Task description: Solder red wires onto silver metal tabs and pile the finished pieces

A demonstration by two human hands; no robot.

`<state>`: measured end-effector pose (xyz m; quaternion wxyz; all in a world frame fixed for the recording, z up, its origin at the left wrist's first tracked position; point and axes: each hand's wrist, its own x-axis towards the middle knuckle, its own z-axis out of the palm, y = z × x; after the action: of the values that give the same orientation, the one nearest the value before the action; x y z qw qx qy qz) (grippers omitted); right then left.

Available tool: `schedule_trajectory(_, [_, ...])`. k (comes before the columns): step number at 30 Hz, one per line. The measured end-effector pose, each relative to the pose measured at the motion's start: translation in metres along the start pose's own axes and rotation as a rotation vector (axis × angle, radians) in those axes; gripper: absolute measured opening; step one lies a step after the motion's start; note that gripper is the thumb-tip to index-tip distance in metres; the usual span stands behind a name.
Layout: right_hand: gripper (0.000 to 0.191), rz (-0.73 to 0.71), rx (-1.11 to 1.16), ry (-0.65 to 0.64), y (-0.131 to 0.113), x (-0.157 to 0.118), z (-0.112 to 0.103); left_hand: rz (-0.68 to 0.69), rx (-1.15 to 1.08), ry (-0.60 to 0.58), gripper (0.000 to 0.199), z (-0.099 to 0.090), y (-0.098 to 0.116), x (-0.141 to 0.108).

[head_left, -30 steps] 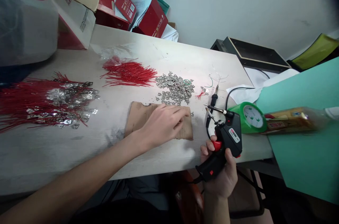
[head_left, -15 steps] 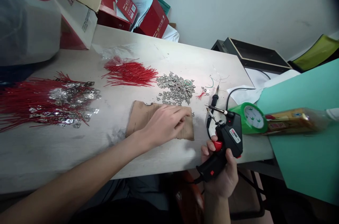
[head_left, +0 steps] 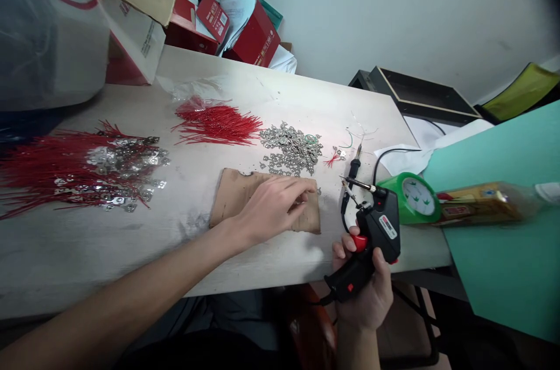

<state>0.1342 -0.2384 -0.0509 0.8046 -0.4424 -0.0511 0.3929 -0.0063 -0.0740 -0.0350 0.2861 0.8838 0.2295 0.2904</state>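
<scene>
My left hand point(head_left: 275, 206) rests over a piece of brown cardboard point(head_left: 230, 195), its fingers curled together. Whatever they hold, if anything, is hidden. A black soldering gun point(head_left: 378, 227) with red buttons is gripped in my right hand point(head_left: 371, 297), its tip pointing left, away from the cardboard. Just beyond the cardboard lies a heap of small silvery metal tabs point(head_left: 291, 151). Loose red wires point(head_left: 219, 125) are bunched behind and to the left of it. Farther left, a pile of red wires with metal tabs at their ends point(head_left: 105, 168) covers the table.
A pen-type soldering iron point(head_left: 353, 168) lies behind the gun's tip. Green tape point(head_left: 398, 183) and a bottle point(head_left: 481, 203) are at the right. Small wire scraps point(head_left: 333, 157) lie near the tabs. Red boxes point(head_left: 256, 34) and a large bag point(head_left: 48, 49) stand at the back left.
The view has shifted slightly, so the scene sits a little lower and farther right. Both hands keep nearly the same pose, and the soldering gun stays in my right hand.
</scene>
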Motion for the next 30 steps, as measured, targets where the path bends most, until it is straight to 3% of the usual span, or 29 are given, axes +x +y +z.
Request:
schedule_trajectory(3, [0.028,0.013,0.004,-0.002,0.0,0.0,-0.001,-0.001,0.041,-0.03,0.021,-0.011,-0.001,-0.001])
schedule_trajectory(8, [0.027,0.01,-0.011,-0.004,0.001,0.0,-0.002,0.078,0.274,-0.198,0.034,-0.036,-0.008,-0.005])
schedule_trajectory(13, [0.026,0.001,-0.007,-0.025,0.001,0.001,-0.004,0.111,0.288,-0.256,0.028,-0.033,-0.006,-0.006])
schedule_trajectory(18, [0.026,0.017,-0.019,-0.037,0.0,0.001,-0.003,0.122,0.316,-0.241,0.024,-0.025,-0.002,-0.006])
schedule_trajectory(25, [0.028,0.069,-0.011,0.069,0.001,0.001,-0.008,0.109,0.308,-0.232,0.026,-0.025,0.001,-0.008])
schedule_trajectory(28, [0.034,0.116,-0.007,-0.028,0.001,0.014,-0.025,0.095,0.276,-0.186,0.032,-0.039,-0.002,-0.004])
schedule_trajectory(30, [0.034,0.116,-0.054,-0.161,0.003,0.024,-0.035,0.01,0.315,-0.108,0.034,-0.062,-0.013,0.001])
